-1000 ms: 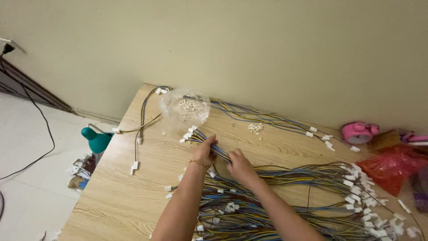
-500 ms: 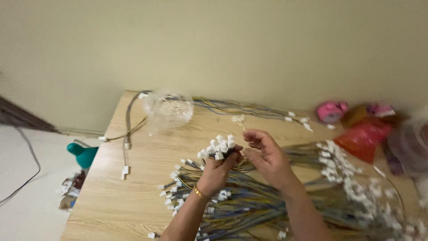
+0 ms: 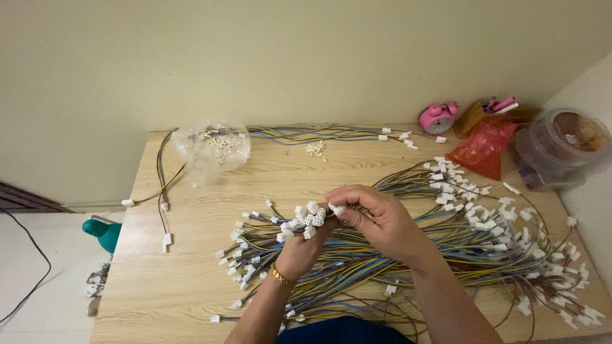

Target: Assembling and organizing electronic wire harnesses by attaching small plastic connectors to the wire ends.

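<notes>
Head view: left hand (image 3: pixel 305 250) clenched round a bundle of thin coloured wires with white plastic connectors (image 3: pixel 305 221), raised above the pale wooden table (image 3: pixel 191 274) — right hand (image 3: pixel 376 220) fingertips pinching one connector, likely for sorting.

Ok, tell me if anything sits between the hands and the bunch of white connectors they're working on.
Nothing visible does. The left hand already grips the bunch of white connectors from below, and the right hand pinches one connector at the bunch's right edge. The wires lie underneath on the wooden table, not between.
</notes>
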